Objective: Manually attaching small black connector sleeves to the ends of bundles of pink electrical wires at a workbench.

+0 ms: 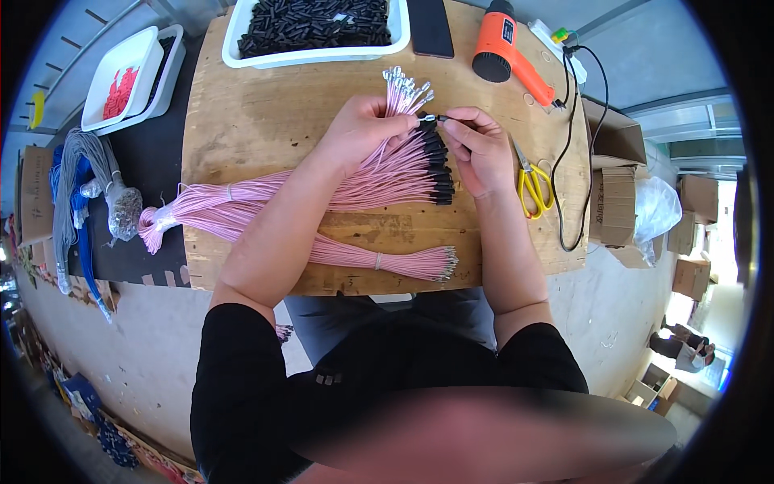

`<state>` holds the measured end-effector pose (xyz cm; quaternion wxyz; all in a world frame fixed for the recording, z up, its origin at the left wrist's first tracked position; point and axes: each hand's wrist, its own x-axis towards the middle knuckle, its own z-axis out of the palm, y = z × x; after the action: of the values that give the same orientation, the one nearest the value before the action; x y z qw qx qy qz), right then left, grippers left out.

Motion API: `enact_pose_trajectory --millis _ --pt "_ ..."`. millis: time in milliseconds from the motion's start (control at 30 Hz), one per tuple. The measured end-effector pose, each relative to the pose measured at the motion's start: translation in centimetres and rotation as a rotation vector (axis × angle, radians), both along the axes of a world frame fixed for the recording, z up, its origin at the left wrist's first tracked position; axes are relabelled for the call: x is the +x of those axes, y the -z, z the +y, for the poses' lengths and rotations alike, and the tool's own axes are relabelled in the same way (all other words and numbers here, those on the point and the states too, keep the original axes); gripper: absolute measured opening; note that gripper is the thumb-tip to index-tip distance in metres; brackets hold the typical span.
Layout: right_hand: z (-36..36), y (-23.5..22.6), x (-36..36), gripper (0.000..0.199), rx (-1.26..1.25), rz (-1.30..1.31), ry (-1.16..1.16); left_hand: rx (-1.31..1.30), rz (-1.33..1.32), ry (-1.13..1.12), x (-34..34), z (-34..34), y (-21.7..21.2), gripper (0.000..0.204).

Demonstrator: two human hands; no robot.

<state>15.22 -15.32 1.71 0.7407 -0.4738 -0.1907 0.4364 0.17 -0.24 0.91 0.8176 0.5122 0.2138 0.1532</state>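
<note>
My left hand [360, 133] is closed round a bunch of pink wires [369, 181], pinching one wire out between thumb and fingers. Bare metal terminals [405, 87] fan out above that hand. Between the fingertips of my right hand [484, 155] is a small black sleeve [441, 118], right at the tip of the pinched wire's terminal. How far it sits over the metal is too small to tell. Below the hands, many wire ends wear black sleeves [440, 173]. Nearer me lies a second tied pink wire bundle [379, 260] with bare terminals.
A white tray of black sleeves [314, 56] stands at the table's far edge, beside a dark phone [431, 28]. On the right lie an orange heat gun [504, 52], yellow-handled scissors [532, 189] and a black cable [568, 145]. Trays [97, 121] and grey wires [85, 153] are left.
</note>
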Motion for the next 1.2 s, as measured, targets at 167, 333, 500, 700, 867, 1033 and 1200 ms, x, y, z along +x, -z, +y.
enact_pose_trajectory --millis 167,333,500,700,867,1033,1200 --pt "0.1 -0.3 -0.7 0.015 -0.047 -0.043 0.016 -0.01 0.003 0.049 -0.2 0.4 0.5 0.015" --pt "0.2 -0.3 -1.0 0.016 -0.023 -0.067 0.039 0.007 0.02 0.055 -0.3 0.4 0.1 0.015" --pt "0.1 -0.3 -1.2 0.016 0.016 -0.093 0.048 -0.003 0.01 0.006 -0.2 0.0 -0.3 0.009" --pt "0.2 -0.6 -1.4 0.018 0.024 -0.127 0.093 0.029 0.027 0.025 -0.3 0.0 -0.2 0.012" --pt "0.2 -0.4 -1.2 0.016 -0.034 -0.192 0.086 0.062 0.014 0.057 -0.3 0.3 0.3 0.014" --pt "0.2 -0.5 -1.3 0.015 -0.052 -0.203 0.081 0.084 0.015 0.076 -0.3 0.3 0.4 0.014" --pt "0.2 -0.4 -1.0 0.013 -0.042 -0.189 0.088 0.076 0.013 0.06 -0.2 0.2 0.2 0.016"
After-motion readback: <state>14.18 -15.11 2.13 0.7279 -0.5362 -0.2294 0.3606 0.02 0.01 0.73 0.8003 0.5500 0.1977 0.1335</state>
